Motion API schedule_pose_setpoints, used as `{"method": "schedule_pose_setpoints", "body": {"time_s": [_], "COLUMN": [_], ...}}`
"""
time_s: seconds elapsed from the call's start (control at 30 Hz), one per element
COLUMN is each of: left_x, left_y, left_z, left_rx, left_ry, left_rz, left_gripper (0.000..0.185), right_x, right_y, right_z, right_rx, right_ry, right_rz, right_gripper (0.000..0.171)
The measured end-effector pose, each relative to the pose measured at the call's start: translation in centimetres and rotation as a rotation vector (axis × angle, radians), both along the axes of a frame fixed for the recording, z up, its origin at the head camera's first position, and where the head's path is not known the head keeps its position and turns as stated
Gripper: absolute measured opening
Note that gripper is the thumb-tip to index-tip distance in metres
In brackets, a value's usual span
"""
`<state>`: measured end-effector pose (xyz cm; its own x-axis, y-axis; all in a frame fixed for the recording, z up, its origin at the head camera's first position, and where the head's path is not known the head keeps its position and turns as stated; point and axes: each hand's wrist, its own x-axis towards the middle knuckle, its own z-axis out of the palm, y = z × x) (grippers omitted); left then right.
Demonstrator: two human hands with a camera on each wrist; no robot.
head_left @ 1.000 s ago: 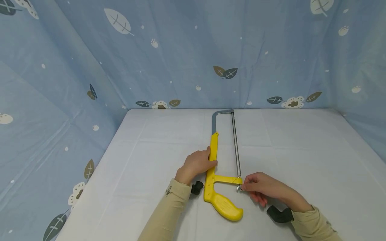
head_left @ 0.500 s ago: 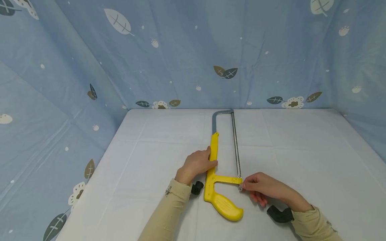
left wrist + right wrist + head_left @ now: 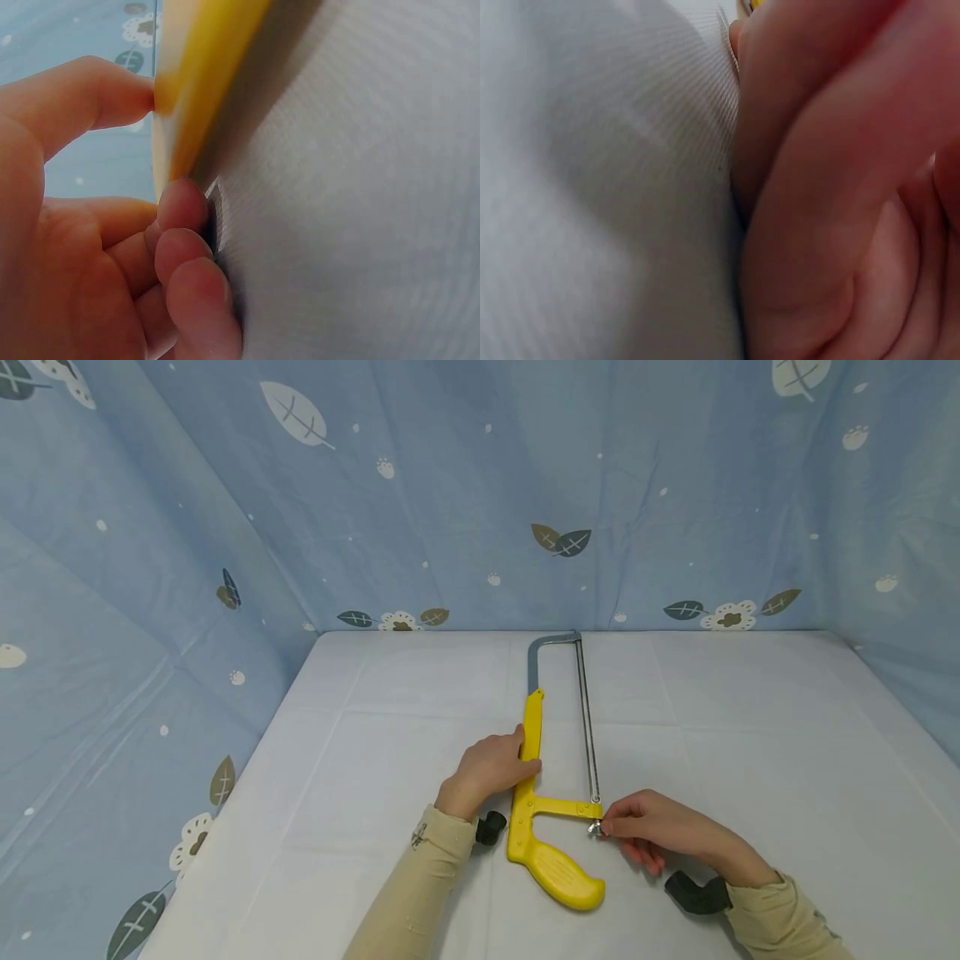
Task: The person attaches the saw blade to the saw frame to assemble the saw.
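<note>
A hacksaw (image 3: 558,872) with a yellow handle and a grey front bow lies flat on the white cloth, its blade (image 3: 587,727) to the right. My left hand (image 3: 489,765) grips the yellow upper frame between thumb and fingers; in the left wrist view the thumb meets the yellow bar (image 3: 217,67) and curled fingers tuck along its lower side. At the near end of the blade, the fingertips of my right hand (image 3: 663,823) pinch a small silver wing nut (image 3: 595,829). The right wrist view shows mostly curled fingers (image 3: 810,210), with the nut hidden.
White cloth covers the table (image 3: 390,693). A blue curtain (image 3: 450,485) with leaf prints hangs behind and at both sides. Black camera mounts (image 3: 697,893) sit at the wrists, the right one close to the cloth.
The wing nut sits at a different angle from frame to frame, turning at my right fingertips. My left hand and the hacksaw stay in place.
</note>
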<state>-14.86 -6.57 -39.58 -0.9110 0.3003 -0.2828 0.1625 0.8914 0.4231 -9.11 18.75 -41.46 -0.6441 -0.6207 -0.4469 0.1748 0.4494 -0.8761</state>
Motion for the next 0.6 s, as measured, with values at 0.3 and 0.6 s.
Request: {"method": "schedule_pose_setpoints", "body": {"time_s": [0.3, 0.6], "left_x": [0.0, -0.11], "left_y": [-0.01, -0.02], "left_z": [-0.11, -0.35], "left_rx": [0.003, -0.001], "left_ry": [-0.006, -0.003], "left_rz": [0.007, -0.001], "left_gripper": [0.07, 0.071], "right_x": [0.05, 0.1], "right_y": [-0.23, -0.4], "right_z": [-0.13, 0.01], "right_rx": [0.007, -0.002], "right_ry": [-0.003, -0.001], "right_rz": [-0.034, -0.04], "right_gripper": [0.032, 0.031]}}
